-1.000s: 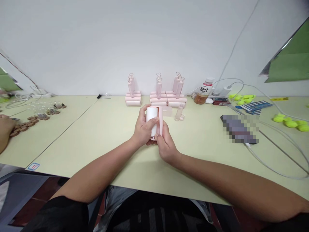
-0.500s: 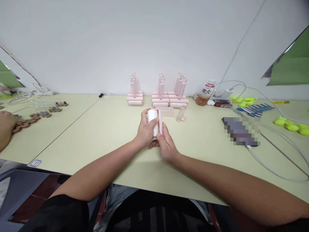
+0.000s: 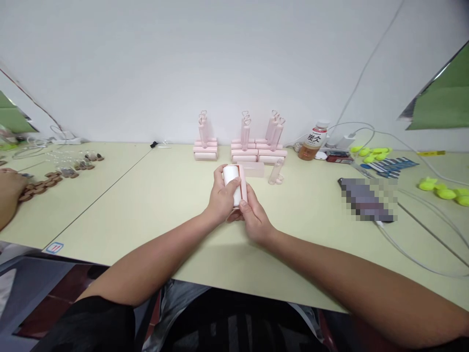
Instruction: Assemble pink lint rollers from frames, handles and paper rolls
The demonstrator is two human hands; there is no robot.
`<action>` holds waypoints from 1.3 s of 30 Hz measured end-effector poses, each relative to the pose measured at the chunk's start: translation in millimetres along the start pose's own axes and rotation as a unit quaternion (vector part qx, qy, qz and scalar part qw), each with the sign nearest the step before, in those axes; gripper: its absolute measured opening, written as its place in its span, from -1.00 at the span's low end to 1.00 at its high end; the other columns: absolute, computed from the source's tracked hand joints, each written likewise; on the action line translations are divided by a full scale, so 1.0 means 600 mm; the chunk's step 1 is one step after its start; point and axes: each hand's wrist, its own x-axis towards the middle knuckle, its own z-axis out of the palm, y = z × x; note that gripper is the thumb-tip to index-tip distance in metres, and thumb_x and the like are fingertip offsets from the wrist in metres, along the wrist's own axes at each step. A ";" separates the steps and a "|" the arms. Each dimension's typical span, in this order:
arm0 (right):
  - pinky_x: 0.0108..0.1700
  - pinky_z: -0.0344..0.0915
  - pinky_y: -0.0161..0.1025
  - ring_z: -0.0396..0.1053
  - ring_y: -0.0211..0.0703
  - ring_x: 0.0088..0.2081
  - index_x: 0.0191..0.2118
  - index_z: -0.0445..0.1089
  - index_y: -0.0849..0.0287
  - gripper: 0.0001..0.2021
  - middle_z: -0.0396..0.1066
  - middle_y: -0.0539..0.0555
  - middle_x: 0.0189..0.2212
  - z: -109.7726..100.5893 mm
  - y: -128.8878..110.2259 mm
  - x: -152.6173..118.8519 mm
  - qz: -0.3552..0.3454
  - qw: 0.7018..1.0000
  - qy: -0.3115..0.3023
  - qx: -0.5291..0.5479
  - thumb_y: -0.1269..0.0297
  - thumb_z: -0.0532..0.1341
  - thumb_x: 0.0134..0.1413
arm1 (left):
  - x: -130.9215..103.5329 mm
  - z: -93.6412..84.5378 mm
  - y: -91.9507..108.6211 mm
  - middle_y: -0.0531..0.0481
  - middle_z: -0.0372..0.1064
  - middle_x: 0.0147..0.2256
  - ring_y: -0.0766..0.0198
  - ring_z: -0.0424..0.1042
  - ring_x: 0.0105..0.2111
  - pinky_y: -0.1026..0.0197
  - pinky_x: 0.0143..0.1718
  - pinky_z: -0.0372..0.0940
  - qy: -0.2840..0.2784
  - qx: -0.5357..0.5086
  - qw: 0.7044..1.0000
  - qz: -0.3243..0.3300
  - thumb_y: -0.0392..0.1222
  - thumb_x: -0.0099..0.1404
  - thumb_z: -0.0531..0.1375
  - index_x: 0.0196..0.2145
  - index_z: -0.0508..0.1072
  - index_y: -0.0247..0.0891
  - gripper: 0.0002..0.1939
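Note:
Between both hands is a lint roller head (image 3: 230, 176), a white paper roll with a pink frame along its right side. My left hand (image 3: 221, 196) wraps its left side, the thumb pressed across the roll towards the frame. My right hand (image 3: 255, 219) is closed on the lower right of the frame, thumb near the bottom corner. The fingers underneath are mostly hidden. Just behind lie a translucent pink cover (image 3: 252, 169) and a clear pink handle (image 3: 275, 172). Further back, several pink lint rollers (image 3: 205, 151) stand with their handles upright, heart-shaped loops on top.
Back right stands a drink bottle (image 3: 311, 142). A phone (image 3: 364, 200) on a white cable lies to the right, near blue strips (image 3: 392, 167) and yellow-green pieces (image 3: 445, 193). At far left, another person's hand (image 3: 10, 193) is beside brown pieces (image 3: 40, 187).
The pink frame has swung in closer against the white roll, narrowing the opening between them. Both hands keep nearly the same place and grip.

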 end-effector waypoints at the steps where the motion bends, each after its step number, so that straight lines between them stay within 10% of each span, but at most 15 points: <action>1: -0.28 0.48 -0.04 0.47 -0.14 -0.42 0.40 -0.24 0.04 -0.38 0.43 0.13 -0.19 -0.002 0.001 0.000 -0.001 1.000 0.000 -0.012 0.04 -0.04 0.34 | 0.000 0.000 0.001 0.03 0.31 -0.30 0.30 0.34 -0.47 0.23 -0.45 0.31 0.000 0.001 1.000 -0.002 -0.07 0.28 0.13 0.13 0.10 -0.09 -0.51; 11: -0.31 0.40 -0.14 0.41 -0.16 -0.39 0.34 -0.06 0.09 -0.44 0.39 0.12 -0.20 -0.026 -0.011 0.013 -0.041 0.990 0.010 -0.133 0.03 -0.02 0.32 | 0.011 -0.020 -0.005 0.04 0.30 -0.34 0.33 0.30 -0.60 0.33 -0.68 0.13 -0.036 0.002 0.999 -0.011 -0.02 0.24 0.17 0.16 0.06 -0.09 -0.41; 16: -0.13 0.32 -0.06 0.29 -0.06 -0.26 0.04 0.27 0.14 -0.62 0.32 0.12 -0.22 -0.108 -0.031 0.054 -0.163 0.898 0.222 -0.342 0.13 0.16 0.13 | 0.017 -0.028 -0.009 0.05 0.27 -0.39 0.32 0.29 -0.59 0.32 -0.68 0.12 -0.044 -0.015 0.998 -0.032 0.00 0.18 0.23 0.12 0.13 -0.13 -0.40; 20: 0.07 0.20 0.09 0.22 0.15 0.01 0.04 0.24 0.23 -0.49 0.28 0.27 -0.02 -0.171 -0.019 0.091 -0.109 0.838 0.332 -0.420 0.09 0.20 -0.02 | 0.018 -0.031 -0.007 0.06 0.29 -0.39 0.29 0.30 -0.57 0.32 -0.68 0.11 -0.089 -0.064 0.992 -0.061 -0.01 0.16 0.22 0.11 0.17 -0.12 -0.42; 28: 0.12 0.11 0.16 0.19 0.25 0.10 -0.01 0.37 0.18 -0.54 0.38 0.28 0.01 -0.207 0.021 0.114 0.058 0.852 0.296 -0.428 0.01 0.13 0.04 | 0.022 -0.033 -0.001 -0.03 0.41 -0.29 0.27 0.40 -0.37 0.28 -0.42 0.28 -0.127 -0.199 0.962 -0.138 -0.13 0.13 0.25 0.01 0.32 -0.22 -0.52; 35: 0.09 0.16 0.06 0.26 0.14 0.03 -0.14 0.39 0.16 -0.70 0.43 0.23 -0.09 -0.184 -0.006 0.100 -0.011 0.864 0.264 -0.429 0.12 0.12 0.08 | 0.021 -0.039 0.009 -0.01 0.41 -0.39 0.27 0.36 -0.47 0.25 -0.45 0.22 -0.135 -0.215 0.953 -0.167 -0.10 0.11 0.25 0.00 0.33 -0.22 -0.51; 39: -0.01 0.27 -0.05 0.38 0.03 -0.06 -0.09 0.33 0.11 -0.75 0.45 0.14 -0.12 -0.134 -0.054 0.052 -0.130 0.911 0.130 -0.370 0.10 0.10 0.22 | 0.020 -0.044 0.015 0.00 0.39 -0.43 0.26 0.34 -0.53 0.22 -0.48 0.21 -0.167 -0.227 0.944 -0.171 -0.09 0.11 0.24 0.03 0.31 -0.22 -0.49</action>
